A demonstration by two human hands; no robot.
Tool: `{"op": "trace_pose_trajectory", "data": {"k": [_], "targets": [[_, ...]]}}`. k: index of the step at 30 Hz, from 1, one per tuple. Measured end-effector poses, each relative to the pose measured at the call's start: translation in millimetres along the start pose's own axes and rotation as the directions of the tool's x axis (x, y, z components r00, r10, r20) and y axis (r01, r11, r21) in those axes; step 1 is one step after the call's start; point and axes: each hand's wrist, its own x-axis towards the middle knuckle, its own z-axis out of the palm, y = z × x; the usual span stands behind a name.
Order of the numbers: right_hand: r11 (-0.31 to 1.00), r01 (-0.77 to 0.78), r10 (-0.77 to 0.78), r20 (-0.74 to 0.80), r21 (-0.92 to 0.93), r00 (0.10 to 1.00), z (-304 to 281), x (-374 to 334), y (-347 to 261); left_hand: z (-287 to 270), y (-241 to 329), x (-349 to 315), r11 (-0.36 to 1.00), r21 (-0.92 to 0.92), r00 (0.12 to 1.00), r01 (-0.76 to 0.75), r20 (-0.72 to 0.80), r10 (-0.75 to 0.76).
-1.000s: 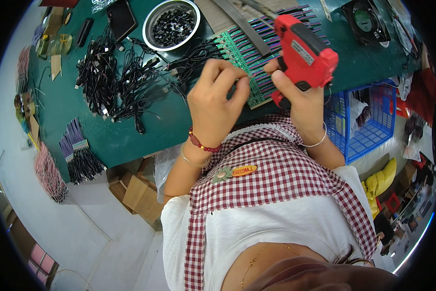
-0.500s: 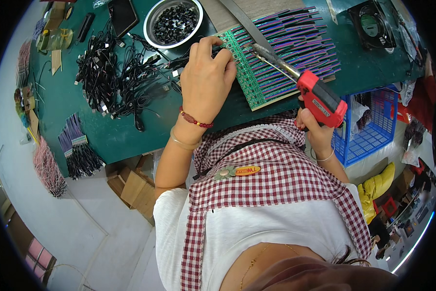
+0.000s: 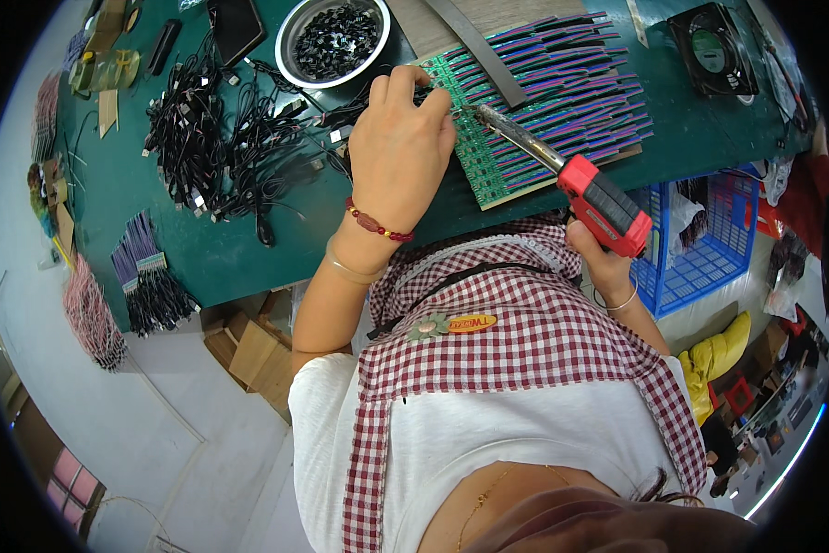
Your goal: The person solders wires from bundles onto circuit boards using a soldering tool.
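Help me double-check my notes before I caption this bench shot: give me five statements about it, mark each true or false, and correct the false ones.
1. The right hand holds a red-and-black tool. True.
2. The metal bowl is empty. False: it holds many small black parts.
3. The tool's metal tip is at the green circuit boards. True.
4. The blue crate is on the person's left. False: it is on the right.
5. A bundle of black cables lies to the left of the left hand. True.
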Motion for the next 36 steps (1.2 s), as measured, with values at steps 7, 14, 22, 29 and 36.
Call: {"op": "trace_pose_trajectory", "data": {"k": [7,14,22,29,36], "targets": [[0.998,0.031,-0.029,0.041,-0.057,0.999,-1,4,-2,1,3,1,1.0,0.015,1.0,0.008,0.022,-0.008],[1.0,0.004,-0.004,0.005,0.009,1.0,-4,-4,0,2,3,2,0.999,0.03,0.999,0.015,0.045,-0.016],[1.0,0.006,-0.006,-0.002,0.031,1.0,-4,-2,-3,-2,3,4,0.999,0.051,0.996,-0.001,0.086,-0.004],[0.999,0.025,-0.024,0.038,-0.031,0.999,-5,0,-7,-6,-8,9,0.996,-0.017,0.984,-0.092,0.15,0.093],[0.979,0.157,-0.152,0.05,-0.13,0.987,-4,3,-1,-6,-8,12,0.993,-0.005,0.979,-0.115,0.167,0.114]]}}
